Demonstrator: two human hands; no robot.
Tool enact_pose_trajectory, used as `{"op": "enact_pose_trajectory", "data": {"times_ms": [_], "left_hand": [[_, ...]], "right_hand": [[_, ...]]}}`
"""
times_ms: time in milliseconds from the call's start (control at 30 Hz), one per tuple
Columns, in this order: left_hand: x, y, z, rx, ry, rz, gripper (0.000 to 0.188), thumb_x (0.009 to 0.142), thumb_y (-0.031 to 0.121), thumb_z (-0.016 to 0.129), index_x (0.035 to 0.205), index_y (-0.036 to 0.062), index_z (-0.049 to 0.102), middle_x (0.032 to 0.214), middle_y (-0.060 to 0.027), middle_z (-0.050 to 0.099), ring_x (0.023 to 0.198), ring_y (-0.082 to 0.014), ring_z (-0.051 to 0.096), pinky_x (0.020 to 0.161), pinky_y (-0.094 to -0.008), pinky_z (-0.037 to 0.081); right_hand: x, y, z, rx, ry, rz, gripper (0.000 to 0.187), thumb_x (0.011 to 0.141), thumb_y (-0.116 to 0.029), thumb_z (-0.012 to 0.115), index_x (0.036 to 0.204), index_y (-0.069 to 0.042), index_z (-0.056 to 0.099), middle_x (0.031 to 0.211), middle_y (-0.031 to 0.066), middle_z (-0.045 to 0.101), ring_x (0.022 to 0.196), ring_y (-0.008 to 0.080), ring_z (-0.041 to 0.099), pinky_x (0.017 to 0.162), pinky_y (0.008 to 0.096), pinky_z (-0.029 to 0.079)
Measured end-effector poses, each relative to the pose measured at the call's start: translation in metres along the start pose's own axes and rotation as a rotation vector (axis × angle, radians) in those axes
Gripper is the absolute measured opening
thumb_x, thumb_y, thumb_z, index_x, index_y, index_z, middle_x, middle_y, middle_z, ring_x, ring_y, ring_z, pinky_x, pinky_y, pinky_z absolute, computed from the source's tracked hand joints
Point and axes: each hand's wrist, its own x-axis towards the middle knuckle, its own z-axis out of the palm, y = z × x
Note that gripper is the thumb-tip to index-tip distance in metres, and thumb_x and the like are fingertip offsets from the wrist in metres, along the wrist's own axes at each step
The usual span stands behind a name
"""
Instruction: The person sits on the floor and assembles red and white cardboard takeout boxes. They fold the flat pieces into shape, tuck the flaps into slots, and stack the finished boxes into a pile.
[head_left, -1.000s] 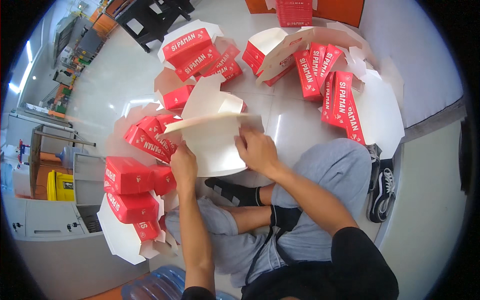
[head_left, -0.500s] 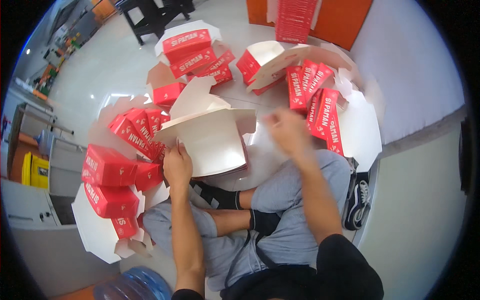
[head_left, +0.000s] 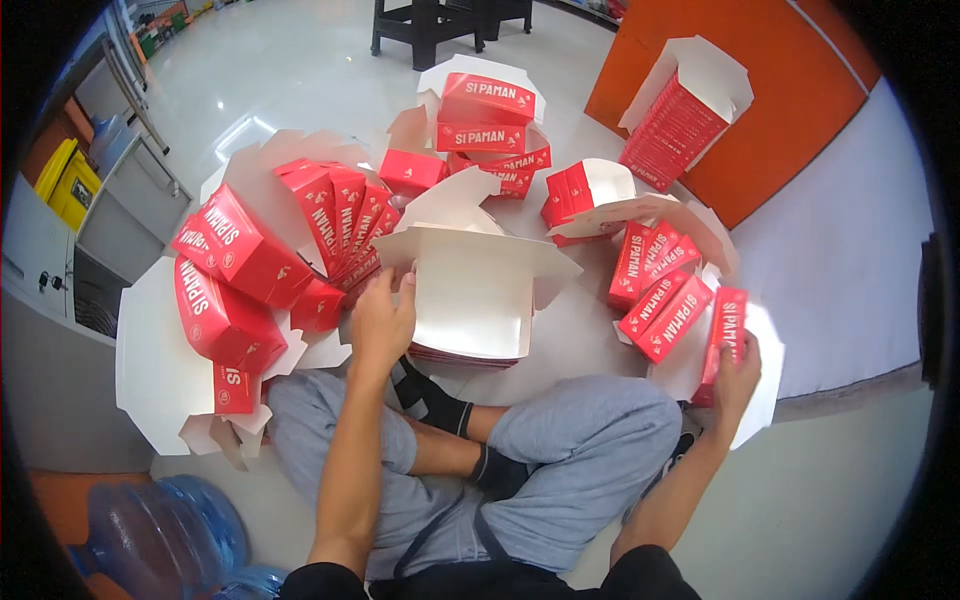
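A stack of nested red paper food boxes (head_left: 470, 310) with white insides stands in front of my crossed legs, its top box open with flaps spread. At its left edge, my left hand (head_left: 385, 320) grips the box wall, with the thumb and fingers pointing upward. Over on the right, my right hand (head_left: 738, 375) is closed on the side of a red food box (head_left: 724, 340) that stands at the near end of a fanned group. Some of those fingers are hidden behind the box.
Folded red boxes (head_left: 235, 250) are piled on the left, and others (head_left: 487, 100) lie beyond the stack. A tall stack of nested boxes (head_left: 680, 120) leans by an orange panel (head_left: 730, 90). Blue water jugs (head_left: 165, 525) lie at lower left; a black stool (head_left: 425, 30) stands far back.
My right hand has moved from beside the central stack to the right and nearer, onto a red box there. My left hand stays at the stack. The view has turned.
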Motion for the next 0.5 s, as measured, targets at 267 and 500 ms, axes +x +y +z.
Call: {"op": "enact_pose_trajectory", "data": {"times_ms": [267, 500], "left_hand": [[-0.011, 0.017, -0.036, -0.935, -0.229, -0.101, 0.052, 0.102, 0.039, 0.060, 0.131, -0.0048, 0.061, 0.119, -0.0141, 0.070, 0.097, -0.0188, 0.068, 0.084, -0.0331, 0.054], [-0.012, 0.019, -0.038, -0.538, -0.345, -0.018, 0.046, 0.098, 0.029, 0.063, 0.128, -0.0048, 0.065, 0.109, -0.0172, 0.074, 0.086, -0.0264, 0.073, 0.078, -0.0385, 0.056]], "right_hand": [[-0.097, -0.176, 0.035, 0.097, -0.316, -1.049, 0.035, 0.081, -0.008, 0.067, 0.116, -0.009, 0.073, 0.094, 0.0059, 0.073, 0.079, 0.0218, 0.070, 0.068, 0.0364, 0.054], [-0.107, -0.182, 0.093, -0.061, -0.732, -1.258, 0.037, 0.078, -0.013, 0.068, 0.115, -0.014, 0.071, 0.089, -0.0019, 0.068, 0.082, 0.0170, 0.064, 0.077, 0.0355, 0.046]]}}
